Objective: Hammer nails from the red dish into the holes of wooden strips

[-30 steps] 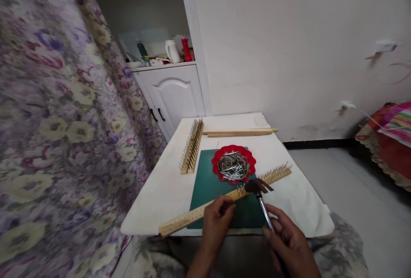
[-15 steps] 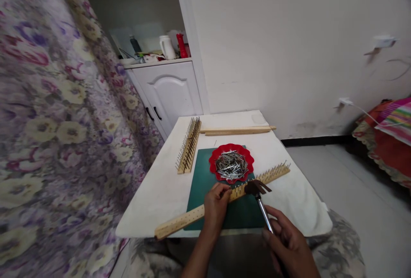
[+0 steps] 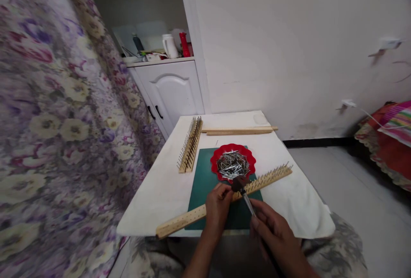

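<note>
A long wooden strip (image 3: 183, 221) lies slantwise across the green mat (image 3: 201, 171). Nails stand up in its right part, while small holes dot the left part. My left hand (image 3: 218, 207) rests over the strip's middle, thumb and fingertips pinched around a nail that is mostly hidden. In my right hand (image 3: 272, 231) is a claw hammer (image 3: 246, 201), gripped by its handle. The hammer's dark head is right by my left fingertips; whether it touches the nail I cannot tell. Just behind stands a red scalloped bowl (image 3: 252, 158) heaped with loose nails (image 3: 233, 164).
Nail-studded wooden strips (image 3: 191, 147) lie at the table's left. Plain wooden strips (image 3: 239, 131) lie along the back of the white-covered table (image 3: 154, 196). A floral curtain (image 3: 73, 119) hangs at left; a white cabinet (image 3: 173, 91) stands behind.
My right hand has brought the hammer left and slightly down, its head now close to my left fingertips. My left hand keeps its pinch on the strip. The whole view has shifted slightly.
</note>
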{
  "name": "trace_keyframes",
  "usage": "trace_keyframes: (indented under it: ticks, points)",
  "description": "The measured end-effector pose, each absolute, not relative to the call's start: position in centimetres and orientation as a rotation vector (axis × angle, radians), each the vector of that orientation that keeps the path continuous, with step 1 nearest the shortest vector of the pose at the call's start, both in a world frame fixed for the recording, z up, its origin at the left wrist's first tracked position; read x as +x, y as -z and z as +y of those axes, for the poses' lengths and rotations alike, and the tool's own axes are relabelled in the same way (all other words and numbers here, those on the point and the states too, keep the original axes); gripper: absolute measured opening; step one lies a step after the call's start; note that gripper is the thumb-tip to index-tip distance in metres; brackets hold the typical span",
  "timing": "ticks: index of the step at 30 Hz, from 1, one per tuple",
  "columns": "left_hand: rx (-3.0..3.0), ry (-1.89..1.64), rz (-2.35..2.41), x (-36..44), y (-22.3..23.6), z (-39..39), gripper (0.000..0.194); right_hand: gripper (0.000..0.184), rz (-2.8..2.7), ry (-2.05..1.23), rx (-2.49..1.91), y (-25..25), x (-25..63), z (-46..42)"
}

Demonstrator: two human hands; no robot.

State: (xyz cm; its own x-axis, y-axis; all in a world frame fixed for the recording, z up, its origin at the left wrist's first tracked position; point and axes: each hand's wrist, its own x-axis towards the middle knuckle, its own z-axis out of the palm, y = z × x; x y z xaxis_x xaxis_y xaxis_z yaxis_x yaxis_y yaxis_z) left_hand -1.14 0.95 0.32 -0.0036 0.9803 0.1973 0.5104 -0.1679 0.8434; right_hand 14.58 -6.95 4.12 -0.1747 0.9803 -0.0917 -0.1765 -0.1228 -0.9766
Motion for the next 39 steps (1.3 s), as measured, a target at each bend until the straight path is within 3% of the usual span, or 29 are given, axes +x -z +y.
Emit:
trace_keyframes:
  ticks: [26, 31, 39]
  points:
    - [1.746, -1.066, 1.576, -1.0, -0.5, 0.8, 0.016, 0.035, -1.311, -1.332, -1.109, -3.8, 14.0, -6.7]
    - [1.774, -1.043, 1.499, -1.6, -1.3, 0.7, 0.013, 0.034, -1.131, -1.376, -1.066, -3.4, 14.6, -7.5]
    - [1.963, -1.029, 1.505, -2.2, -3.3, 4.1, 0.014, 0.049, -0.961, -1.386, -1.149, -2.9, 17.1, -8.1]
